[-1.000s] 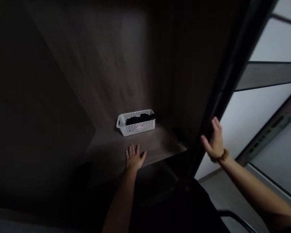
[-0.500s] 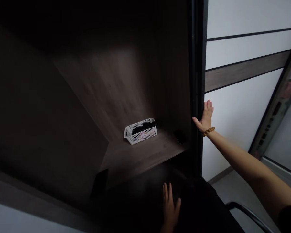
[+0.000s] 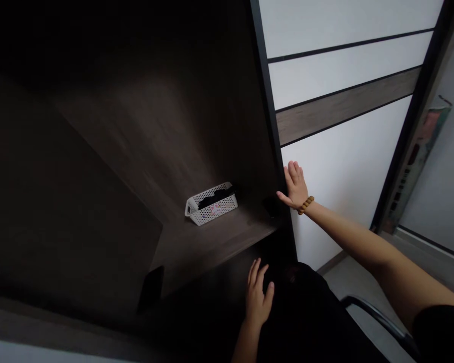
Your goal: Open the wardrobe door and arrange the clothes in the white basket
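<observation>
My right hand, with a brown beaded bracelet on the wrist, lies flat with fingers stretched on a white wardrobe door. Its thumb reaches across the door's black edge frame. Lower down, my left hand is raised with fingers apart and nothing in it, just in front of the wardrobe's dark lower part. On the wood-grain shelf inside sits a white perforated basket with a sticker on its side. Black items fill it; their kind is too dark to make out.
A curved dark metal tube, perhaps part of a chair, stands at the lower right over the pale floor. A narrow panel with coloured print is at the far right. The wardrobe's interior is deep in shadow.
The white door has slid left across the opening with my right hand on it, covering more of the right side. My left hand has risen slightly. The view has shifted a little.
</observation>
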A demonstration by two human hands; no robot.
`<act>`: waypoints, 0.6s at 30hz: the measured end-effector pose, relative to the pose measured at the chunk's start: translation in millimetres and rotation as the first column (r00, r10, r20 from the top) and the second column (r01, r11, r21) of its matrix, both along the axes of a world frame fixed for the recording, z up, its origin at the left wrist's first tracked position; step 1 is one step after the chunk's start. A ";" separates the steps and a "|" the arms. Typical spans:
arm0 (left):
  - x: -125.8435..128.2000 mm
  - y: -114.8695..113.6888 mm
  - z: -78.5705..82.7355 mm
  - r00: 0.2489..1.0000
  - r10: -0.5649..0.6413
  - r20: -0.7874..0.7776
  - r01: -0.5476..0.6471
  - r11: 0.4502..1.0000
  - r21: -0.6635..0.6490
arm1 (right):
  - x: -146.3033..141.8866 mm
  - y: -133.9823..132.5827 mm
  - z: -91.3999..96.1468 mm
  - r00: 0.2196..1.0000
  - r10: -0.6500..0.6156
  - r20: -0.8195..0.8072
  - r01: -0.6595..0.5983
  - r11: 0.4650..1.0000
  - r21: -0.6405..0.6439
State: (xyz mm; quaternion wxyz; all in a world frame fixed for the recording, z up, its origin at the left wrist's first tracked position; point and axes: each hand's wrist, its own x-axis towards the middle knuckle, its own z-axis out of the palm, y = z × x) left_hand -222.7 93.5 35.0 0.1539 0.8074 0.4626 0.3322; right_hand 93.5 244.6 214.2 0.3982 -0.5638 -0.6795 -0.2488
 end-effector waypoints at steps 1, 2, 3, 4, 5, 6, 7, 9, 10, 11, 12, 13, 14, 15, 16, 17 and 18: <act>2.1 0.1 3.8 1.000 -0.010 0.017 0.009 1.000 0.027 | -5.0 0.6 -0.5 1.000 -0.001 -0.006 0.001 1.000 -0.003; 4.5 -0.1 7.9 0.999 -0.011 0.035 0.010 0.999 0.044 | -9.9 1.1 -1.4 1.000 0.003 -0.011 -0.003 1.000 0.000; 7.1 -0.9 11.8 0.999 -0.006 0.052 0.003 0.999 0.052 | -14.2 1.4 -2.8 1.000 0.016 -0.012 -0.016 1.000 0.012; 10.1 -3.0 15.7 0.998 0.004 0.068 -0.008 0.998 0.057 | -17.9 1.1 -4.9 0.999 0.038 -0.012 -0.038 0.999 0.034; 13.5 -6.3 19.8 0.996 0.015 0.084 -0.021 0.998 0.066 | -20.6 0.1 -7.8 0.998 0.069 -0.011 -0.068 0.996 0.063; 17.3 -11.0 24.3 0.995 0.022 0.100 -0.030 0.996 0.083 | -22.4 -1.6 -11.4 0.994 0.106 -0.014 -0.104 0.990 0.097; 21.7 -16.5 29.7 0.993 0.024 0.116 -0.037 0.993 0.110 | -23.0 -3.7 -15.8 0.988 0.149 -0.024 -0.145 0.981 0.130; 31.9 -27.5 43.4 0.989 0.026 0.146 -0.053 0.981 0.186 | -21.0 -6.7 -26.2 0.967 0.240 -0.080 -0.224 0.960 0.171; 37.3 -31.6 51.0 0.987 0.032 0.160 -0.069 0.971 0.229 | -19.2 -6.2 -32.2 0.951 0.285 -0.122 -0.262 0.949 0.173; 42.7 -34.1 58.0 0.985 0.042 0.170 -0.087 0.959 0.269 | -17.8 -4.0 -38.8 0.931 0.319 -0.176 -0.290 0.941 0.173; 47.6 -34.6 63.6 0.982 0.056 0.180 -0.109 0.948 0.300 | -17.7 -0.1 -45.7 0.905 0.347 -0.246 -0.306 0.933 0.190; 51.7 -33.3 67.2 0.982 0.070 0.174 -0.124 0.938 0.324 | -19.7 4.7 -52.9 0.866 0.396 -0.306 -0.337 0.914 0.227; 54.9 -30.4 68.6 0.984 0.091 0.155 -0.139 0.933 0.333 | -24.4 9.2 -59.8 0.825 0.441 -0.352 -0.374 0.895 0.246; 57.0 -26.4 68.2 0.985 0.116 0.131 -0.155 0.926 0.344 | -31.6 12.4 -66.0 0.793 0.478 -0.377 -0.410 0.877 0.249; 58.3 -22.0 67.0 0.980 0.153 0.125 -0.189 0.911 0.368 | -40.8 13.7 -70.8 0.778 0.493 -0.390 -0.437 0.870 0.228; 59.1 -17.8 66.5 0.977 0.179 0.119 -0.212 0.895 0.392 | -51.3 12.7 -73.7 0.768 0.518 -0.376 -0.454 0.855 0.252; 59.8 -14.3 67.9 0.978 0.182 0.100 -0.207 0.886 0.414 | -62.2 9.8 -74.5 0.769 0.536 -0.347 -0.453 0.841 0.296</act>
